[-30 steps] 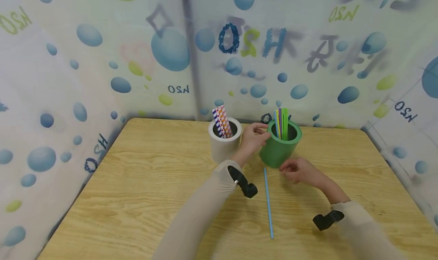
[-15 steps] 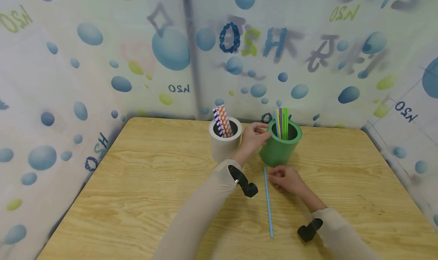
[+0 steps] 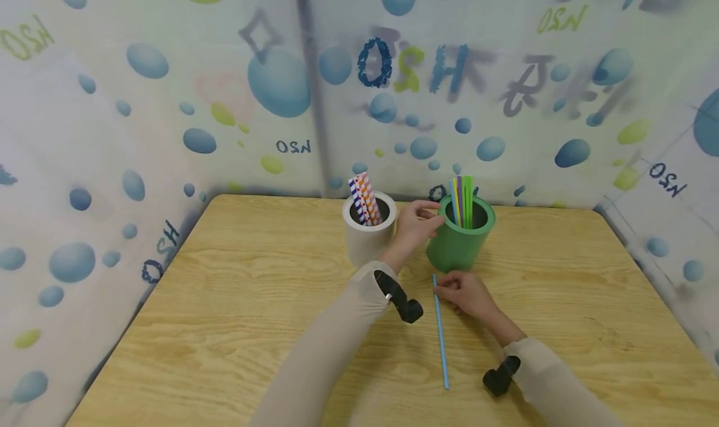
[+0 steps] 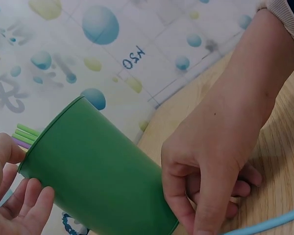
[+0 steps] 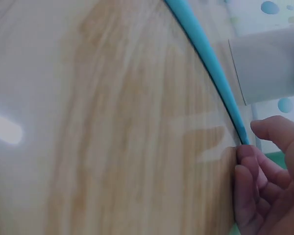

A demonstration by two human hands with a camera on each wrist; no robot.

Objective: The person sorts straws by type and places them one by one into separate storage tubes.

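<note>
My left hand [image 3: 417, 228] rests its fingertips against the left side of the rim of a green cup [image 3: 457, 247]. In the left wrist view the digits meet the cup wall [image 4: 103, 176] from outside. Several plain coloured straws [image 3: 462, 202] stand inside the cup. A light blue straw [image 3: 442, 346] lies lengthwise on the table in front of it. My right hand [image 3: 466, 296] is low beside the straw's far end, fingers bent and fingertips right at it. In the right wrist view the thumb [image 5: 277, 132] stays apart from the blue straw [image 5: 210, 61].
To the left of the green cup stands a white cup [image 3: 365, 243] with several patterned paper straws [image 3: 364, 199]; my left wrist passes in front of it. The wooden table [image 3: 253, 327] ends against a patterned curtain wall [image 3: 236, 71] at the back.
My right hand has moved left and towards me, from the foot of the green cup to the far end of the blue straw. The left hand stays at the cup's rim.
</note>
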